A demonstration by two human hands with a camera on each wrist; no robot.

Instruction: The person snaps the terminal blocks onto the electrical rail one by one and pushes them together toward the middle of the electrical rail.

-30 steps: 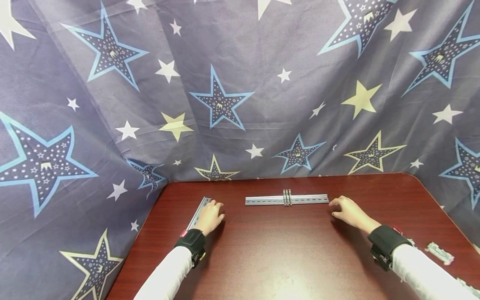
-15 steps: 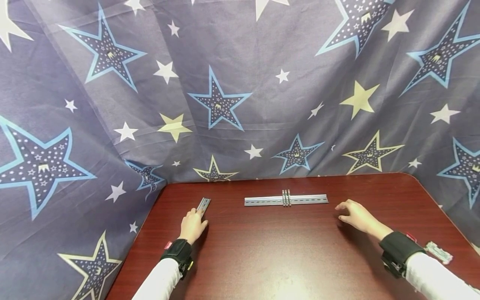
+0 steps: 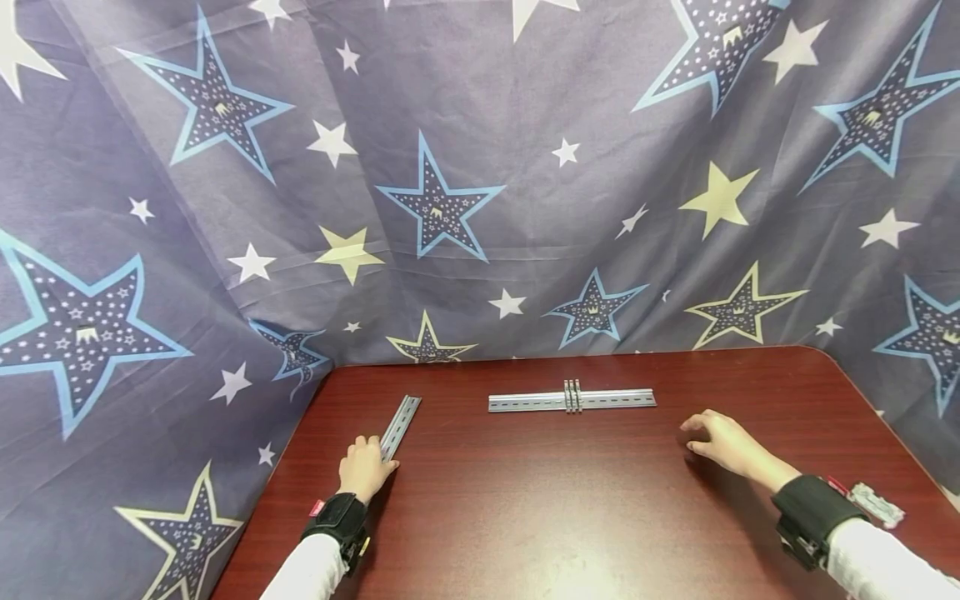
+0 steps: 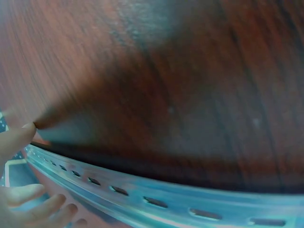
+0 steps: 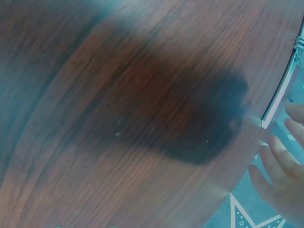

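A slotted metal DIN rail (image 3: 401,425) lies slantwise on the left of the table. My left hand (image 3: 363,468) is over its lower end, which it hides in the head view. In the left wrist view the thumb (image 4: 18,138) and the spread fingers (image 4: 45,209) stand on either side of the rail, apart from it. A second DIN rail (image 3: 618,398) lies crosswise at the back, with three thin terminal blocks (image 3: 573,397) side by side near its middle. To the right of that rail my right hand (image 3: 723,443) hovers, loosely bent, holding nothing.
Dark red wooden table (image 3: 540,500); its back edge meets a star-patterned grey curtain (image 3: 480,208). A pale, small bundled item (image 3: 876,505) lies at the right, beside the right wrist's black band (image 3: 817,508).
My left hand has drawn back toward me along the left rail, which stays in place and shows more now. My right hand has moved right and back from the crosswise rail's end.
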